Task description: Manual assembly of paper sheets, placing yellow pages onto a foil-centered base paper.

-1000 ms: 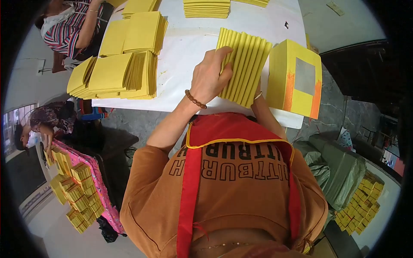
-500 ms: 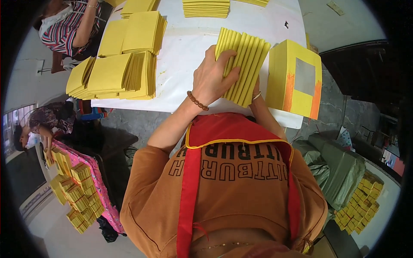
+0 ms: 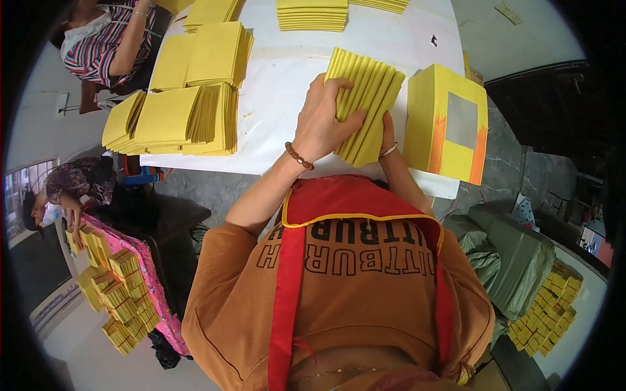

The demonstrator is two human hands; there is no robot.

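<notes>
A bundle of folded yellow papers (image 3: 366, 101) is held up above the near edge of the table, its rounded folds facing me in a slanting row. My left hand (image 3: 321, 118) grips its left side, fingers and thumb pressed over the folds. On the right side, my right hand (image 3: 388, 135) holds the bundle's lower edge; most of its fingers are hidden behind the papers. The folds at the right look wider and looser than those at the left. Just right of my hands lies a big yellow block (image 3: 424, 120) with a grey patch and orange marks.
Stacks of yellow folded papers (image 3: 166, 117) cover the table's left side, with more stacks (image 3: 312, 15) at the far edge. The white table (image 3: 274, 98) ends before my apron. A person in stripes (image 3: 107, 42) is far left; another person (image 3: 75, 182) handles yellow bundles (image 3: 124, 293).
The bundle has dipped slightly and its folds have shifted, with the right ones spreading wider. More of my right hand now shows at the bundle's right edge.
</notes>
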